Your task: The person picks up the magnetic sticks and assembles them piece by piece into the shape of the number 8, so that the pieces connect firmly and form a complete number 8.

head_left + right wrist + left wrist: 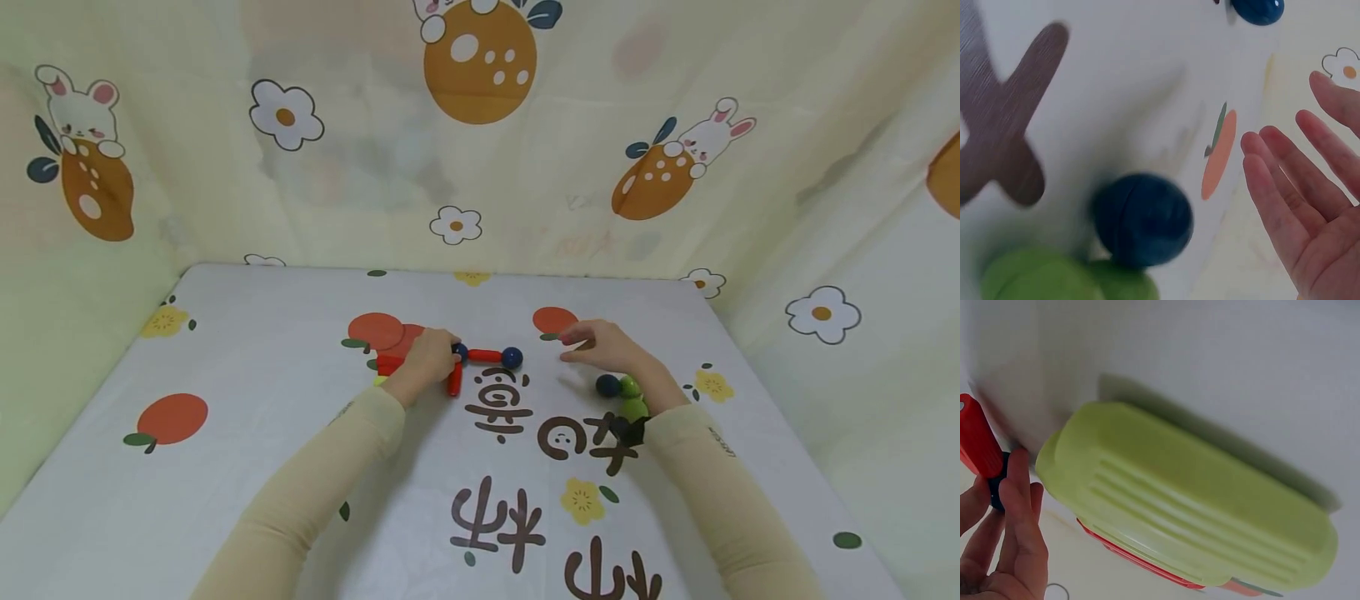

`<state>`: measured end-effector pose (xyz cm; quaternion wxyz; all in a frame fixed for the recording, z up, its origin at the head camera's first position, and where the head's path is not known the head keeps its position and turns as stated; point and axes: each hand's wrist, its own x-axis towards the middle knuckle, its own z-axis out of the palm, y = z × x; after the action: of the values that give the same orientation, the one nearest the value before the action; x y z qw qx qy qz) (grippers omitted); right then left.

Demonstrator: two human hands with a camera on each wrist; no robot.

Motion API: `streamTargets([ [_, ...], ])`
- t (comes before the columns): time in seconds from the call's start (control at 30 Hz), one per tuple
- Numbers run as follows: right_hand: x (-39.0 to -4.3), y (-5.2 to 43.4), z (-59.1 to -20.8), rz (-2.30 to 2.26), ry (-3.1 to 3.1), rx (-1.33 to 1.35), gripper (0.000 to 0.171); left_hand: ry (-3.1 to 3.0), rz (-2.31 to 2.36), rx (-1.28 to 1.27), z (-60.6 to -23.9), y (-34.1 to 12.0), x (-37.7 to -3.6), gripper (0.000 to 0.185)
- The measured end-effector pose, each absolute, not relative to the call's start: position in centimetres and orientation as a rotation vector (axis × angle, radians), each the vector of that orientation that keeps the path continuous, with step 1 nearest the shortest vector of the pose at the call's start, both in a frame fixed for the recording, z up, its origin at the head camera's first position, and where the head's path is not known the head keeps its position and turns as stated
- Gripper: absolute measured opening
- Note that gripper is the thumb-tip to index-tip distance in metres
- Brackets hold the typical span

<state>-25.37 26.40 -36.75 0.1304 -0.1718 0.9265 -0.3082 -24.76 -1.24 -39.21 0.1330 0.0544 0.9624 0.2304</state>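
Observation:
My left hand (pixel 429 354) pinches a dark blue ball (pixel 461 352) in its fingertips, over the far middle of the table. From this ball one red rod (pixel 484 356) runs right to a second blue ball (pixel 512 358), and another red rod (pixel 454 379) points toward me. The left wrist view shows a yellow-green ridged rod (pixel 1197 500) close to the camera, with a red piece (pixel 1141 557) behind it. Off to the right, my right hand (pixel 603 346) is raised with fingers spread and holds nothing. Below it lie a blue ball (pixel 608 386) and several green balls (pixel 633 407).
A white tablecloth (pixel 247 450) printed with fruit, flowers and brown characters covers the table. Patterned curtains (pixel 360 183) hang behind and at both sides. A small black piece (pixel 628 431) lies beside the right wrist, near the green balls.

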Motion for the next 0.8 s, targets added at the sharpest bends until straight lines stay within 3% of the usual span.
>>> streamTargets([
  [0.8, -23.8, 31.2, -36.8, -0.766, 2.714, -0.41, 0.048, 2.806, 0.694, 0.2, -39.7, -1.5, -25.1, 0.041],
])
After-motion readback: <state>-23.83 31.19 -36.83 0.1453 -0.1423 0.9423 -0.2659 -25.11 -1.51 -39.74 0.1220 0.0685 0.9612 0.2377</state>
